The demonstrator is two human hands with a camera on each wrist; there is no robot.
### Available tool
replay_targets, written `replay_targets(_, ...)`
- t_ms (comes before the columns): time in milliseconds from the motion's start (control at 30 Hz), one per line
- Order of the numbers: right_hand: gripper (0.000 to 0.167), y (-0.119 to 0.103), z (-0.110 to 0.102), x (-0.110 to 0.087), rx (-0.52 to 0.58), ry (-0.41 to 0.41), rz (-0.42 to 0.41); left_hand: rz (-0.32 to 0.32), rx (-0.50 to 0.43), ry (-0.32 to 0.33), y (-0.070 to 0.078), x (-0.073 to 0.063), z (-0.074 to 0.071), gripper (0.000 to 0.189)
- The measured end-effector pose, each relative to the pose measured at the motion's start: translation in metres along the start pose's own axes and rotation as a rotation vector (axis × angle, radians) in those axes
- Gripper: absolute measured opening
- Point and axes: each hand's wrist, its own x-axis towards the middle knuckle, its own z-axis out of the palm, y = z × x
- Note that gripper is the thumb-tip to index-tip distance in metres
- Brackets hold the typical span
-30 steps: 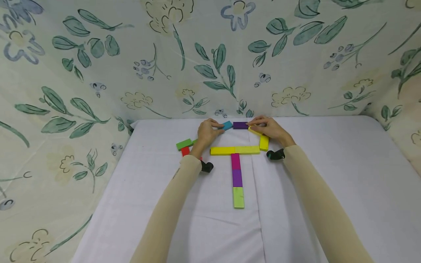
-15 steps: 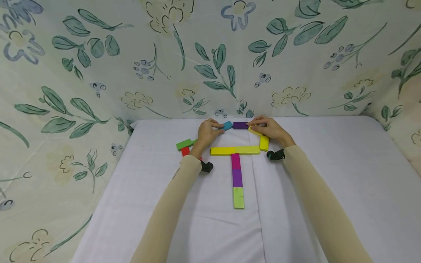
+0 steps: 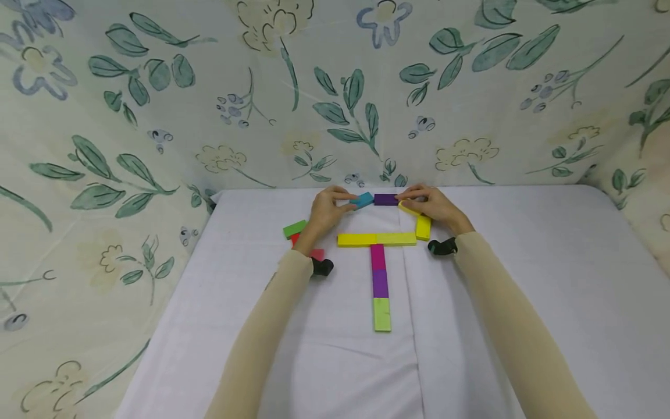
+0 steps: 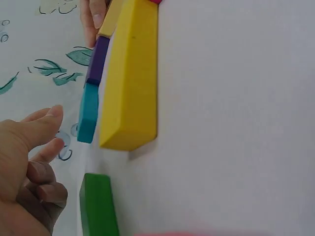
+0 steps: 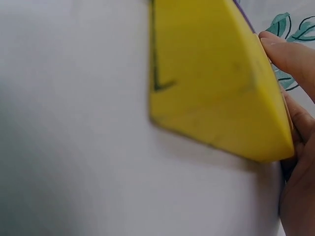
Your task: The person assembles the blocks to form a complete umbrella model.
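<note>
Blue block (image 3: 362, 201) has tilted, a short flat bar.

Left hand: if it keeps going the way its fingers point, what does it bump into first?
Most likely the teal block, which the left hand already seems to touch; the purple block comes next.

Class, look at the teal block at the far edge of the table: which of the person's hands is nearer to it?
Left. The left hand has its fingertips at the teal block; the right hand is beyond the purple block, at a yellow block.
</note>
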Motion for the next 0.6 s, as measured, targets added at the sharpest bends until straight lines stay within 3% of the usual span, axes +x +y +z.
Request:
replay_targets(100, 0.040, -0.001, -0.001, -0.001, -0.003, -0.001, -0.004, 0.044, -0.025, -0.022, -0.006, -0.006, -0.018, 0.025)
replay_targets(333, 0.040, -0.003, 0.000, -0.003, 0.018, 0.000, 0.004, -0.010, 0.009, -0.150, -0.031, -0.026, -0.058, 0.029)
replay_targets(500, 0.040, -0.004, 0.001, -0.004, 0.028, -0.001, 0.009, 0.001, 0.081, -0.253, -0.045, -0.038, -0.072, 0.029)
replay_targets(600, 0.040, -0.004, 0.001, -0.004, 0.028, 0.002, 0.007, 0.011, 0.104, -0.275, -0.048, -0.042, -0.074, 0.031)
